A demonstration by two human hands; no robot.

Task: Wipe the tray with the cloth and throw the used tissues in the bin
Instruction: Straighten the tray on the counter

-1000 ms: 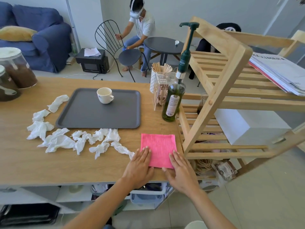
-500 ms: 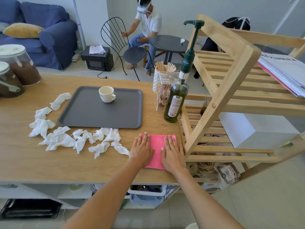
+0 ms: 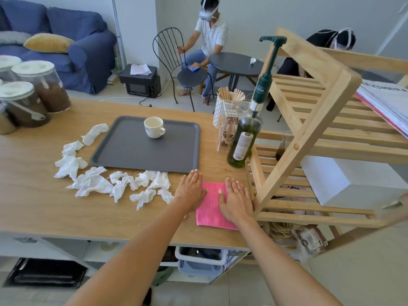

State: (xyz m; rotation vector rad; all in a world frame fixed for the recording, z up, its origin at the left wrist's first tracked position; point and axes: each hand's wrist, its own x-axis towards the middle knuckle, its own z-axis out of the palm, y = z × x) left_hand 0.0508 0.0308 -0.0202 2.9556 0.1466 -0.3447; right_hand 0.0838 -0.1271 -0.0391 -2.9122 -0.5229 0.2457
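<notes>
Pink cloth [image 3: 212,206] pinned under both flat hands — left hand [image 3: 191,191], right hand [image 3: 235,200] — fingers spread, gripping nothing, likely steadying it before pickup.

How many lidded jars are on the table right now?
3, clustered at the table's far left: one at the back, one in front, one cut off by the edge. More may be out of frame.

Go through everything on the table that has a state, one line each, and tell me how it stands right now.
left hand: flat, palm down, on the cloth's left edge
right hand: flat, palm down, on the cloth
pink cloth: flat on the table
tray: holds the cup
cup: upright
tissues: crumpled, on the table
pump bottle: upright
jars: lidded
</notes>
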